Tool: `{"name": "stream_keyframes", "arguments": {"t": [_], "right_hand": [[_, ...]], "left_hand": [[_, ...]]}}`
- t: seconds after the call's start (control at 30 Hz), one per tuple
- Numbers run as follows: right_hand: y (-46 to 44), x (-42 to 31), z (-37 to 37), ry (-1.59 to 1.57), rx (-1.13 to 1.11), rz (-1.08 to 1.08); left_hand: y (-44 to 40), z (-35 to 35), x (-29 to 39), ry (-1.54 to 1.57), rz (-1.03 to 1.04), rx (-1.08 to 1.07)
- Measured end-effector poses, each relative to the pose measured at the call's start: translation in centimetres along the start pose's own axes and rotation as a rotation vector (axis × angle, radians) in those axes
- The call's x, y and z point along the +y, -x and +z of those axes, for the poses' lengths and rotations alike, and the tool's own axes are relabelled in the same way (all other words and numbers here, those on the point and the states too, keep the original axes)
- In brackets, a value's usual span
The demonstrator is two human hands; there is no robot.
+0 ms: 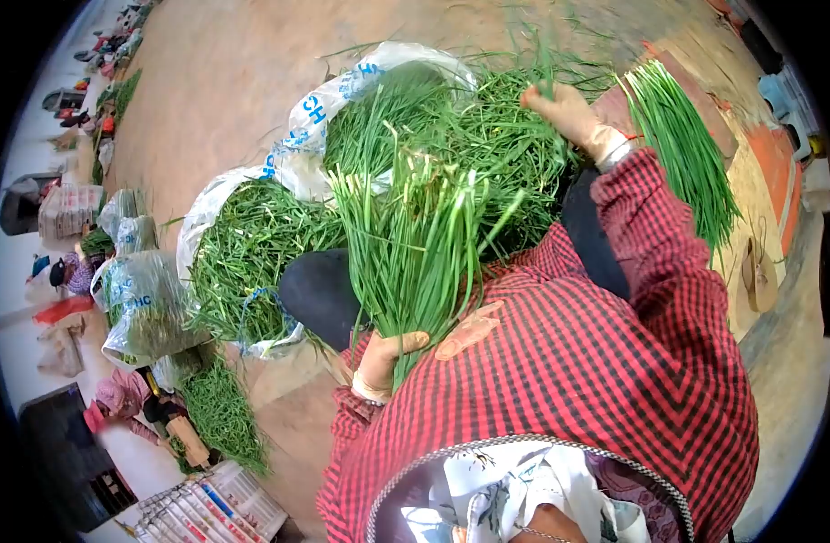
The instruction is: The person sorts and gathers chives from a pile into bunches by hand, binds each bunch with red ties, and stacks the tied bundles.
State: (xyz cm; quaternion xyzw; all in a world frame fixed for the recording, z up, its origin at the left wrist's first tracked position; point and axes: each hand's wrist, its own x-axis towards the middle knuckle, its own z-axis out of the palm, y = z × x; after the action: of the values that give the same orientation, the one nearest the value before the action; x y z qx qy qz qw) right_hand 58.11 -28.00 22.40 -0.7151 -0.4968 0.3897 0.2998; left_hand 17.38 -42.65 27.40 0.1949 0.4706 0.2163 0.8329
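My left hand [389, 357], in a pale glove, is wrapped round the lower part of a thick bunch of green stalks [415, 244], whose pale cut ends point up and away from me. Off to the right, my right hand [564, 113], also gloved, is raised over a heap of loose greens [514, 154] with its fingers pinched on a few green blades [546, 63], blurred at their tips. A neat bundle of long stalks [682, 145] lies on a board to the right of that hand.
An open white bag [202, 213] of greens lies at my left knee, another [311, 118] beyond it. Filled plastic bags [148, 294] stand further left. A person in a pink hat [121, 395] sits by a green pile [220, 412]. Stacked crates [211, 507] are at the lower left.
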Motion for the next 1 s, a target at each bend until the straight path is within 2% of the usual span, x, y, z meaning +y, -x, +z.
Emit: {"name": "stream_keyframes", "arguments": {"t": [0.03, 0.1, 0.13, 0.2, 0.27, 0.3, 0.37, 0.43, 0.47, 0.5, 0.57, 0.6, 0.63, 0.7, 0.73, 0.77, 0.8, 0.83, 0.9, 0.97, 1.0], "right_hand": [[0.9, -0.8, -0.1, 0.001, -0.01, -0.001], [2.7, -1.8, 0.4, 0.574, -0.342, -0.182], [3.2, -0.5, 1.6, 0.589, -0.177, -0.403], [4.3, -3.6, 2.7, 0.421, -0.11, -0.729], [4.9, -5.5, 5.0, 0.49, -0.092, -0.909], [5.2, -6.1, 6.2, 0.487, -0.124, -0.96], [5.2, -6.9, 8.5, 0.667, -0.311, -0.921], [4.9, -6.2, 10.4, 0.658, -0.337, -1.007], [5.3, -5.7, 10.8, 0.584, -0.266, -1.069], [5.3, -5.9, 10.4, 0.584, -0.27, -1.067], [5.2, -6.6, 8.8, 0.542, -0.418, -0.888], [5.0, -5.5, 8.8, 0.488, -0.254, -0.937], [4.5, -4.2, 9.1, 0.338, -0.218, -0.824], [3.9, -4.2, 7.4, 0.437, -0.145, -0.65], [2.7, -2.5, 7.2, 0.264, -0.083, -0.672], [2.4, -2.5, 6.0, 0.194, -0.038, -0.556], [1.1, -0.8, 5.1, 0.103, 0.054, -0.549], [0.6, -0.7, 2.9, 0.175, 0.01, -0.384], [0.0, 1.9, 1.5, 0.493, -0.044, -0.362], [2.8, -0.4, 0.7, 0.718, -0.419, -0.176], [3.2, -1.3, 0.9, 0.588, -0.475, -0.079]], "left_hand": [[0.0, 0.2, 0.0, 0.007, 0.0, 0.008], [-0.2, 0.6, 0.1, -0.012, 0.022, 0.076], [-0.1, 1.3, 0.4, -0.002, 0.019, 0.087], [-0.7, 1.5, 0.4, -0.044, 0.004, 0.086], [-0.9, 1.6, 0.4, -0.1, -0.018, 0.082], [-0.9, 1.7, 0.3, -0.176, 0.012, 0.067], [-1.0, 1.7, 0.2, -0.325, 0.074, 0.034], [-0.6, 1.0, 0.0, -0.456, 0.132, 0.029], [-0.5, 0.9, 0.1, -0.447, 0.09, 0.004], [-0.4, 0.8, 0.3, -0.441, 0.066, -0.009], [-0.2, 0.8, 0.8, -0.33, -0.023, -0.024], [-0.1, 0.9, 1.0, -0.224, -0.087, -0.027], [-0.1, 0.9, 0.9, -0.222, -0.091, -0.031], [-0.2, 1.0, 0.9, -0.214, -0.07, -0.043], [-0.2, 0.9, 0.9, -0.213, -0.071, -0.046], [-0.2, 0.8, 0.8, -0.177, -0.07, -0.013], [-0.2, 0.6, 0.7, -0.142, -0.07, 0.023], [-0.2, -0.2, 0.5, -0.14, -0.071, 0.022], [-0.3, -1.2, 0.4, -0.125, -0.085, -0.032], [-0.1, -0.4, 0.6, -0.081, -0.054, 0.025], [-0.4, -0.7, 0.5, -0.112, -0.028, 0.047]]}}
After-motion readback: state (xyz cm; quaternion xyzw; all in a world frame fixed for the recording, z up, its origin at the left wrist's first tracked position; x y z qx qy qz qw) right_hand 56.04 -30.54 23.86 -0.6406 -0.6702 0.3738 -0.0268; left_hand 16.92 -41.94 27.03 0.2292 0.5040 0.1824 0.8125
